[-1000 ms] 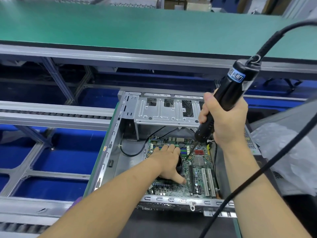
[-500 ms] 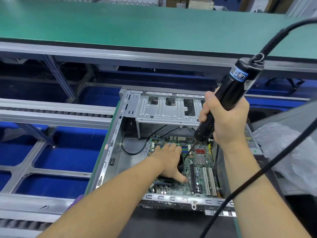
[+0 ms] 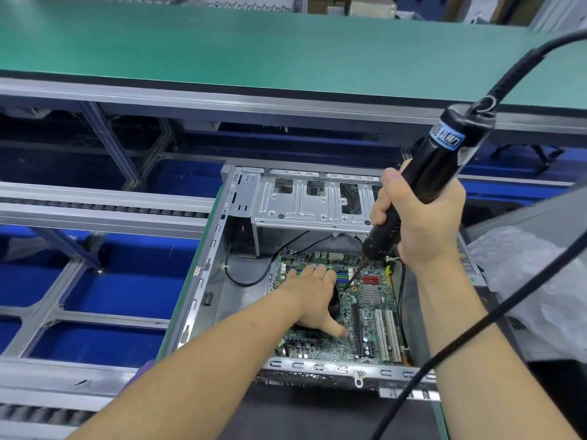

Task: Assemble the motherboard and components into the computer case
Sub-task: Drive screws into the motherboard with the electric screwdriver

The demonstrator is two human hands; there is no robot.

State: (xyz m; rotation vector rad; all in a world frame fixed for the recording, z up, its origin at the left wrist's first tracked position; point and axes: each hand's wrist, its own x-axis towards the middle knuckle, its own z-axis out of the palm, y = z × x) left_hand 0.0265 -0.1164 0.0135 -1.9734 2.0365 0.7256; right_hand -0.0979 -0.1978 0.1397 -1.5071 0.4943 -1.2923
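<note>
Green belts run behind the open computer case [image 3: 219, 258], where the left hand [image 3: 313, 300] presses flat on the motherboard [image 3: 365, 315] — thin, easily hurt, best held by its edges — and the right hand [image 3: 419, 223] grips an electric screwdriver [image 3: 422, 185].

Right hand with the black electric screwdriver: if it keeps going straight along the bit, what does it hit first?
The right hand aims the black electric screwdriver down and left. Its bit tip looks at or just above the green motherboard, beside the left hand resting on the black cooler. It would probably meet the board first; depth is unclear.
</note>
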